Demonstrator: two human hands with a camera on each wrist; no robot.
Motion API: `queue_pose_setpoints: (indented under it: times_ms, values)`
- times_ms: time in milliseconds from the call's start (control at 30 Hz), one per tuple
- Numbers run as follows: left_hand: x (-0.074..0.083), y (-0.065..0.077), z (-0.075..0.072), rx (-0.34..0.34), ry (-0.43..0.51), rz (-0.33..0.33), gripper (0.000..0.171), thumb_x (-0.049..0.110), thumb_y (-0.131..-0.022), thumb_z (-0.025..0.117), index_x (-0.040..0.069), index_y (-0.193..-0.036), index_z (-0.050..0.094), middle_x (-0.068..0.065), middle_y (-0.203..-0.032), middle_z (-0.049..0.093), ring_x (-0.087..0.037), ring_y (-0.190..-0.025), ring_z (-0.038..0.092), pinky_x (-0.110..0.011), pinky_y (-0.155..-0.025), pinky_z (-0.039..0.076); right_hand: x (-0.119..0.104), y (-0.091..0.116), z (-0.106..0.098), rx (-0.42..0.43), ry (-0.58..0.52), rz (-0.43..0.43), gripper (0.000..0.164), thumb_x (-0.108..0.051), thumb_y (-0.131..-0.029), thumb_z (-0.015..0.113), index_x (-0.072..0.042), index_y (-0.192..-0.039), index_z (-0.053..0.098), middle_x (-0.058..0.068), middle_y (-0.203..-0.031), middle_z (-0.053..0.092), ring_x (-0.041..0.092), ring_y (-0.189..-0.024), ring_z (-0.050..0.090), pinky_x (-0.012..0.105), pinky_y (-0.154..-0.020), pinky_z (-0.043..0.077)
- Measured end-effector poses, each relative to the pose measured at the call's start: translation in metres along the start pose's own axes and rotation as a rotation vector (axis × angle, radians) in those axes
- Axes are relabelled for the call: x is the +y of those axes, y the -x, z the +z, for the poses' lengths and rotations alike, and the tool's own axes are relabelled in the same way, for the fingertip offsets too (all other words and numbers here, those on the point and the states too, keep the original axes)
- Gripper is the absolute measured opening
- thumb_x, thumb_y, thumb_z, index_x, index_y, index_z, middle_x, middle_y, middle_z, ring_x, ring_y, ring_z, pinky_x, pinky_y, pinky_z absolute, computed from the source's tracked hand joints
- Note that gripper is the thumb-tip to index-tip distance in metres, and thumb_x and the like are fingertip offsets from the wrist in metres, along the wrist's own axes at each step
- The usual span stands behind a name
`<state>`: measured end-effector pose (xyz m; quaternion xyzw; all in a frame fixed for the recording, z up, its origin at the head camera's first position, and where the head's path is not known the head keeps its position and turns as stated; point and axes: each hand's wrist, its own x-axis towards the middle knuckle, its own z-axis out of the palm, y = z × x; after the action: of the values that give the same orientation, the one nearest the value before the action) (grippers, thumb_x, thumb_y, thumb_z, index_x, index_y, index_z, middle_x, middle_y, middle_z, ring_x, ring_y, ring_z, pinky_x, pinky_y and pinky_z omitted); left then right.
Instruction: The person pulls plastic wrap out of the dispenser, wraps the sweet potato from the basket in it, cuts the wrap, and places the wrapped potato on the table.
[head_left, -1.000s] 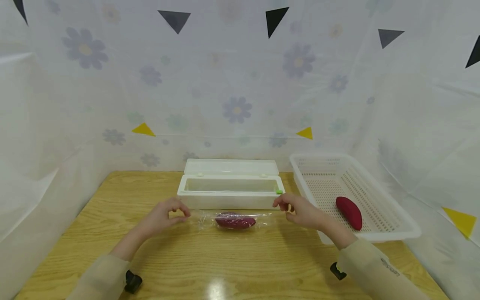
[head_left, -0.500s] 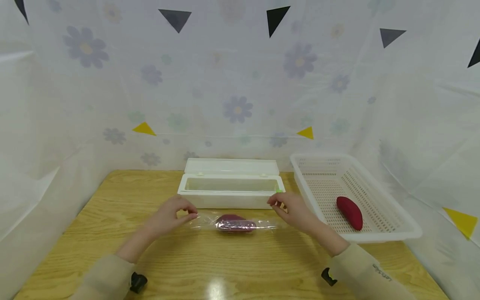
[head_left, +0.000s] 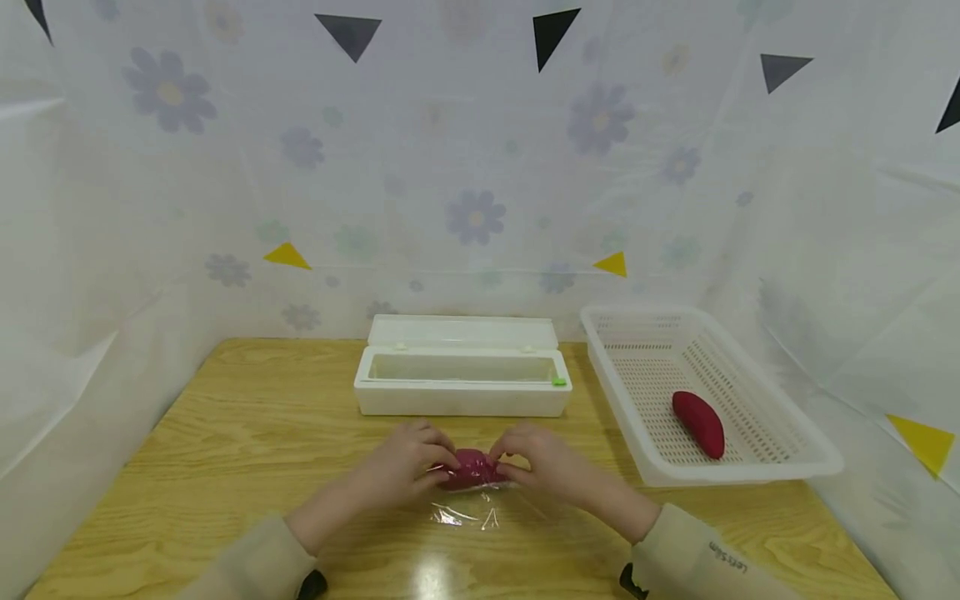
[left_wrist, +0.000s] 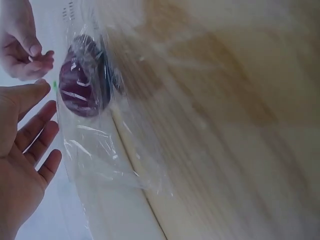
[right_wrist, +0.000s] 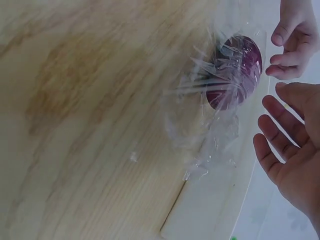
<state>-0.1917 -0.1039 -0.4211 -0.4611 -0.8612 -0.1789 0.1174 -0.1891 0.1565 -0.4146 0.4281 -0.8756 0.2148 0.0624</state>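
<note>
A purple-red sweet potato (head_left: 472,468) under clear plastic film lies on the table in front of me. My left hand (head_left: 405,467) is at its left end, thumb and fingers bent about it. At the other end my right hand (head_left: 549,463) pinches with thumb and forefinger. Loose, shiny cling film (head_left: 459,515) spreads toward me from the sweet potato. Wrinkled film covers the sweet potato (left_wrist: 82,82) in the left wrist view. Both wrist views show loosely bent fingers beside it.
Behind my hands stands a long white dispenser box (head_left: 461,402), lid raised, with a green slider (head_left: 558,382) at its right. A white perforated basket (head_left: 783,477) at the right holds a second sweet potato (head_left: 699,425). A flowered sheet (head_left: 472,167) hangs behind the wooden table.
Both hands have come inward from the film's two sides to the sweet potato's ends. The sweet potato has shifted toward me, and loose film now lies in front of it.
</note>
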Motion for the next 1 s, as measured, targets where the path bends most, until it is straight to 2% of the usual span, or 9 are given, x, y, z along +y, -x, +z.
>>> queue_pose_setpoints:
  times_ms: [133,400,533,767,1000]
  values:
    - [0.006,-0.002,0.003,0.027,-0.008,-0.011,0.014,0.021,-0.08,0.074,0.018,-0.094,0.073,0.004,-0.103,0.066,-0.015,-0.101,0.055,-0.038,-0.089,0.045,-0.003,0.0,0.007,0.032,0.03,-0.002,0.012,-0.017,-0.084,0.071,-0.017,-0.095,0.068,-0.005,-0.101,0.065,0.013,-0.098,0.06,0.029,-0.087,0.051]
    - [0.008,-0.007,0.009,0.002,0.016,-0.117,0.019,0.027,-0.083,0.071,0.019,-0.1,0.072,0.004,-0.107,0.065,-0.015,-0.103,0.054,-0.039,-0.089,0.044,0.003,-0.004,0.022,0.09,0.109,-0.019,0.017,-0.018,-0.08,0.075,-0.017,-0.096,0.068,-0.003,-0.101,0.065,0.013,-0.097,0.06,0.027,-0.085,0.051]
    - [0.003,-0.007,0.012,-0.005,0.019,-0.144,0.027,0.033,-0.082,0.072,0.019,-0.105,0.071,0.004,-0.107,0.065,-0.015,-0.103,0.054,-0.04,-0.091,0.043,0.005,-0.006,0.025,0.073,0.12,-0.007,0.022,-0.022,-0.081,0.074,-0.015,-0.102,0.068,-0.001,-0.104,0.065,0.014,-0.097,0.06,0.028,-0.085,0.051]
    - [-0.004,-0.007,0.014,-0.053,0.013,-0.219,0.045,0.04,-0.078,0.074,0.016,-0.116,0.066,0.0,-0.114,0.064,-0.018,-0.106,0.053,-0.042,-0.096,0.042,0.011,-0.01,0.028,0.033,0.111,0.07,0.029,-0.025,-0.083,0.072,-0.013,-0.109,0.065,0.0,-0.109,0.065,0.015,-0.101,0.061,0.031,-0.089,0.05]
    - [-0.007,-0.01,0.013,-0.066,-0.001,-0.221,0.048,0.036,-0.076,0.077,0.015,-0.117,0.064,-0.001,-0.115,0.064,-0.021,-0.111,0.052,-0.046,-0.099,0.039,0.016,-0.015,0.028,-0.005,0.097,0.119,0.033,-0.027,-0.083,0.072,-0.014,-0.113,0.063,0.0,-0.112,0.064,0.016,-0.105,0.058,0.034,-0.092,0.048]
